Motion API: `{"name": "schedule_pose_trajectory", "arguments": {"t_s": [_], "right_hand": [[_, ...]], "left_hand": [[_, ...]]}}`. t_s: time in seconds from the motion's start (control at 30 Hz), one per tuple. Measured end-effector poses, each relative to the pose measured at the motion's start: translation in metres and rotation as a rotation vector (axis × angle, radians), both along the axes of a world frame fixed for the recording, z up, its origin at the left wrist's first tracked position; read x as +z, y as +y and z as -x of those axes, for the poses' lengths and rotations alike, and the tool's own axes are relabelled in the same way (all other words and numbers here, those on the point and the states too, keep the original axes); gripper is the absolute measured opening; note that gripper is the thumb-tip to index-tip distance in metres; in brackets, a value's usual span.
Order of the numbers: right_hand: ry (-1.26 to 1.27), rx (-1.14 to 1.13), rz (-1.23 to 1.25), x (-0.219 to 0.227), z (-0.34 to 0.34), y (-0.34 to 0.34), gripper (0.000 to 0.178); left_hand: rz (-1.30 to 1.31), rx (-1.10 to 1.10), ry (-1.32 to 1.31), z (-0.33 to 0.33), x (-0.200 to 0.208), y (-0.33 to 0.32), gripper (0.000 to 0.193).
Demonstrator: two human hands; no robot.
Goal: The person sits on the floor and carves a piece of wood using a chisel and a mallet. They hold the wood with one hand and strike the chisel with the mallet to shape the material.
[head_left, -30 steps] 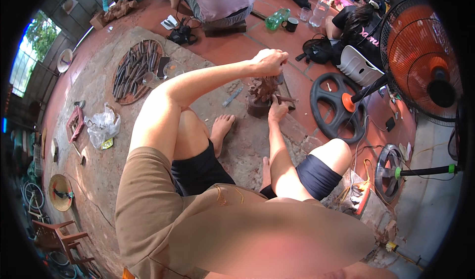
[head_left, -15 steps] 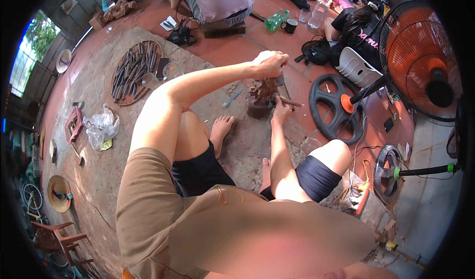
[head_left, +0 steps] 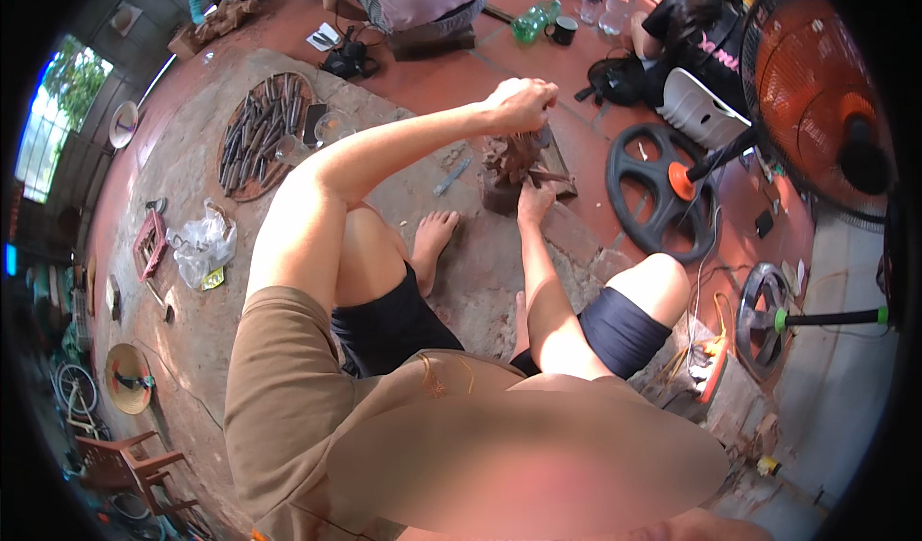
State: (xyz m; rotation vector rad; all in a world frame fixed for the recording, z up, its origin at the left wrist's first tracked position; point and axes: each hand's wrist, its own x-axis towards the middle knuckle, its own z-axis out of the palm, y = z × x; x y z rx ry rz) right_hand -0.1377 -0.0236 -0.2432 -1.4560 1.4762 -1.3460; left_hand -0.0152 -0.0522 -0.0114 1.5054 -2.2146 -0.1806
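Observation:
A dark brown wood carving (head_left: pixel 502 168) with a rough, knobbly top stands on the stone floor between my feet. Above it, my left hand (head_left: pixel 521 105) is closed in a fist at its top; what the fingers grip is hidden. My right hand (head_left: pixel 536 202) is low on the carving's right side, its fingers wrapped round a reddish-brown wooden stick (head_left: pixel 549 175). The stick points away to the right, close against the carving. Just left of the carving a flat, light grey-blue strip (head_left: pixel 452 177) lies on the floor.
A round tray (head_left: pixel 298 95) piled with several carving chisels (head_left: pixel 259 133) lies to the left, with a plastic bag (head_left: pixel 203 245) nearer. On the right stand a fan (head_left: pixel 816 99) and its black wheel-like base (head_left: pixel 661 192). Other people sit working at the far side.
My right hand has shifted slightly left and up, and the stick has come in closer to the carving. My left hand stays closed above it. The whole view has tilted a little.

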Motion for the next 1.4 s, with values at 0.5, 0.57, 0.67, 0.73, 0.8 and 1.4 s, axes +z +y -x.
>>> {"name": "schedule_pose_trajectory", "arguments": {"t_s": [0.5, 0.57, 0.67, 0.73, 0.8, 1.4], "right_hand": [[0.075, -0.093, -0.154, 0.012, 0.020, -0.023, 0.024], [0.130, -0.094, -0.167, 0.005, 0.027, -0.029, 0.025], [0.109, -0.188, -0.148, 0.017, 0.027, -0.034, 0.028], [0.043, -0.237, -0.176, 0.012, 0.037, -0.041, 0.024], [-0.235, -0.207, -0.199, -0.003, 0.044, -0.043, 0.023], [-0.327, -0.295, -0.218, -0.044, 0.054, -0.057, 0.036]], "left_hand": [[0.061, -0.028, -0.054, -0.005, -0.009, -0.027, 0.025], [0.042, -0.031, -0.039, 0.000, -0.007, -0.027, 0.025], [0.020, -0.030, -0.041, -0.009, -0.008, -0.023, 0.025], [0.076, -0.055, -0.080, -0.008, -0.011, -0.022, 0.025], [0.086, -0.077, -0.092, 0.001, -0.007, -0.021, 0.025], [-0.034, 0.001, 0.024, 0.030, 0.017, -0.007, 0.021]]}}
